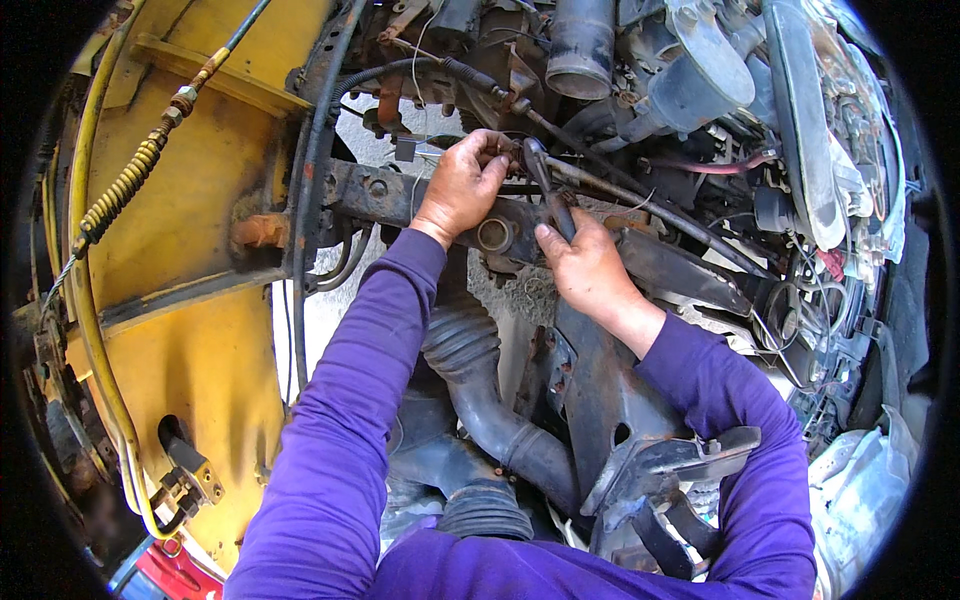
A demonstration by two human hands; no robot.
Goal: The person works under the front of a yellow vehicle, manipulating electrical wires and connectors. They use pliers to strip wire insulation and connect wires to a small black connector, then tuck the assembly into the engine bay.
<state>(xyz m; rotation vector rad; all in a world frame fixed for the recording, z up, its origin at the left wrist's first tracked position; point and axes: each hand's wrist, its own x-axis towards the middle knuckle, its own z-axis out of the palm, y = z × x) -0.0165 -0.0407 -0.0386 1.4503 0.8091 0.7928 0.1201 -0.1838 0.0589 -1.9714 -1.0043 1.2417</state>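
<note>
My right hand point(592, 262) is wrapped round the dark handles of a pair of pliers point(540, 172), whose metal head points up and away from me. Just left of that head, my left hand point(463, 190) is closed in a pinch, its thumb against its fingers. What sits between those fingertips is too small and hidden to make out. Both hands are over a greasy metal beam, beside a long metal rod point(650, 208) running down to the right. A round metal bushing point(493, 236) shows below and between the hands. Thin wire point(415, 85) hangs above my left hand.
A yellow metal panel point(190, 200) fills the left side, with a yellow hose point(85, 250) and a spring-wrapped cable point(125, 200). A ribbed black duct point(465, 340) bends below my hands. Dark pipes and engine parts crowd the upper right. A pedal-like bracket point(670, 470) stands near my right forearm.
</note>
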